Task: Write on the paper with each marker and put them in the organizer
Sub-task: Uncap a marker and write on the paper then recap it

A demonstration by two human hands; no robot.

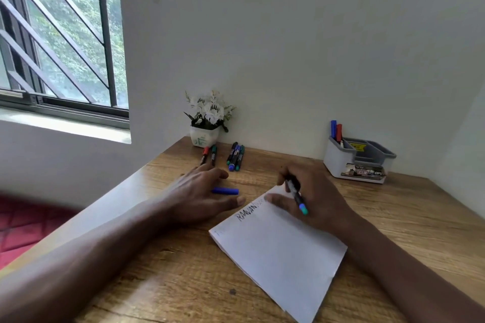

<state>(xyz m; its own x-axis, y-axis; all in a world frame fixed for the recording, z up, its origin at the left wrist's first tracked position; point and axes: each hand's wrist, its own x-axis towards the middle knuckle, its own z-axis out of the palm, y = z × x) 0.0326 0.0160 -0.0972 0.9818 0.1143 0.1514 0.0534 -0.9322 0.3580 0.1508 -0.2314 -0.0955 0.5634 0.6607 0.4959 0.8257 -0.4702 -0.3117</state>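
Observation:
A white paper (283, 252) lies angled on the wooden desk (162, 278), with dark lettering near its far edge. My right hand (315, 202) grips a black marker (296, 195) with a blue end, its tip down at the paper's far edge. My left hand (202, 194) rests flat on the desk beside the paper, fingers spread, with a blue cap (225, 191) lying at its fingers. Several capped markers (235, 156) lie at the back of the desk. A grey organizer (359, 162) at the back right holds a blue and a red marker (336, 131).
A small white pot of white flowers (206, 123) stands against the wall at the back left corner. A barred window (60, 34) is at the left. The wall closes the desk at the back and right. A red cushion (23, 225) is below the desk's left edge.

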